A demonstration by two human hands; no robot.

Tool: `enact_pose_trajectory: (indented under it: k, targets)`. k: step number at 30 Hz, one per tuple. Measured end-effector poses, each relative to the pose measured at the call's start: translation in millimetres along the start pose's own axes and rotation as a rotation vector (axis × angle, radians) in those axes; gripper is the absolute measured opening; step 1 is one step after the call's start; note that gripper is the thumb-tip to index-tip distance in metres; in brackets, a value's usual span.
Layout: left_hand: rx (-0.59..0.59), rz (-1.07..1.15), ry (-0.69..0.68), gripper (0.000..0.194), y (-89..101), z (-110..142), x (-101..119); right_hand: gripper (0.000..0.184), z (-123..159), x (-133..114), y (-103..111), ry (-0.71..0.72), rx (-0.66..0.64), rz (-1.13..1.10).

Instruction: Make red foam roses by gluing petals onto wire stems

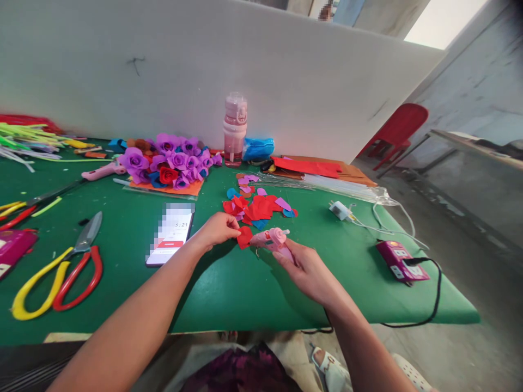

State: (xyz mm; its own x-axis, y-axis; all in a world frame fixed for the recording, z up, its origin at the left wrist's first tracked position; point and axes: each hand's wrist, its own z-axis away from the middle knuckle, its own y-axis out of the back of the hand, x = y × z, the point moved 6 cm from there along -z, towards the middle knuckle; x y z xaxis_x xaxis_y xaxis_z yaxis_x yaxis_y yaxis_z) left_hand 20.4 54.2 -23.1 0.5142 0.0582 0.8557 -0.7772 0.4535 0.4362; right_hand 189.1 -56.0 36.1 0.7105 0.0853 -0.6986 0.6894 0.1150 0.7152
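My left hand (217, 228) pinches a red foam petal (244, 237) just above the green table (229, 288). My right hand (304, 268) grips a small pink glue gun (273, 239), its nozzle pointing left at the petal. Just behind both hands lies a loose pile of cut petals (259, 207), mostly red with some purple and blue. A heap of finished foam roses (171, 161), purple with one red, rests on an orange sheet further back to the left.
A phone (170, 234) lies left of my hands, with yellow and red shears (61, 272) beyond it. A pink bottle (235, 129) stands by the white partition (163, 65). A magenta power strip (402, 261) with a black cable sits right. A red chair (398, 130) stands off the table.
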Motion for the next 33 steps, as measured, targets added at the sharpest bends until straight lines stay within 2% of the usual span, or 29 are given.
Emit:
enact_pose_trajectory:
  k: [13,22,33]
  targets:
    - [-0.014,0.007,0.007,0.009,-0.5,-0.4,0.2,0.034,1.8,5.2,10.0,-0.049,0.03,-0.009]
    - [-0.002,0.003,0.009,0.007,0.4,1.6,2.3,0.032,-3.3,-1.5,-3.2,-0.013,-0.029,0.028]
    - [-0.003,-0.003,0.001,0.01,0.1,-0.7,-1.4,0.029,-3.7,1.9,2.9,-0.018,0.014,0.041]
